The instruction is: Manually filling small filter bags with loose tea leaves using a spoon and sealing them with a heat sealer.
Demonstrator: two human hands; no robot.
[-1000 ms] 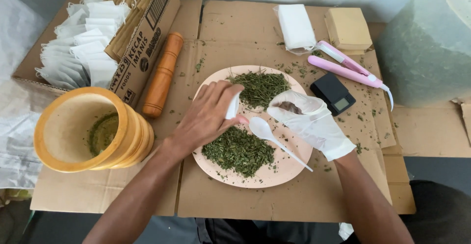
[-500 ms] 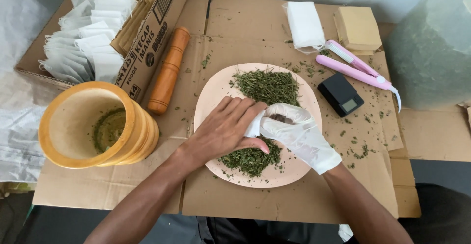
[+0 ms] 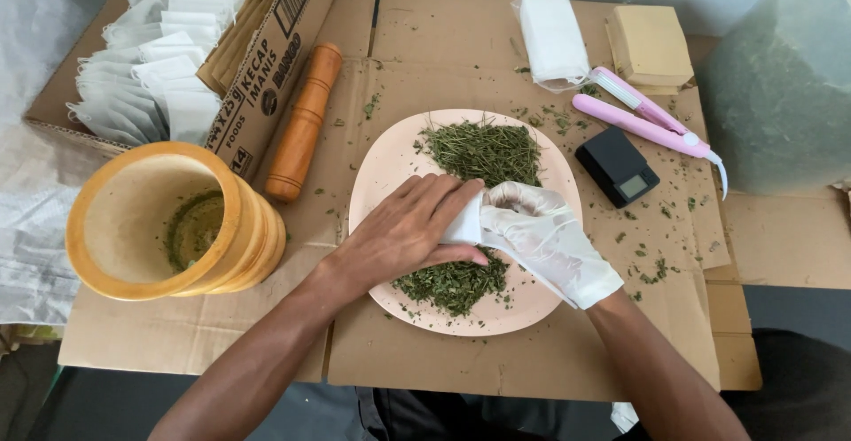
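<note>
Hands meet over my pink plate (image 3: 381,175): left grip (image 3: 403,233) and gloved right grip (image 3: 541,233) pinch a white sachet (image 3: 464,224), hiding the herb piles (image 3: 483,150); wooden mortar (image 3: 133,219), pestle (image 3: 303,124), scale (image 3: 616,166) alongside.

To your far left lies a brown cardboard box (image 3: 257,60) with dark printing on its side, holding white sachets (image 3: 155,78). Far and centre sits a clear-wrapped white packet (image 3: 551,40); right of the plate, a small black scale's grey screen (image 3: 635,187).
</note>
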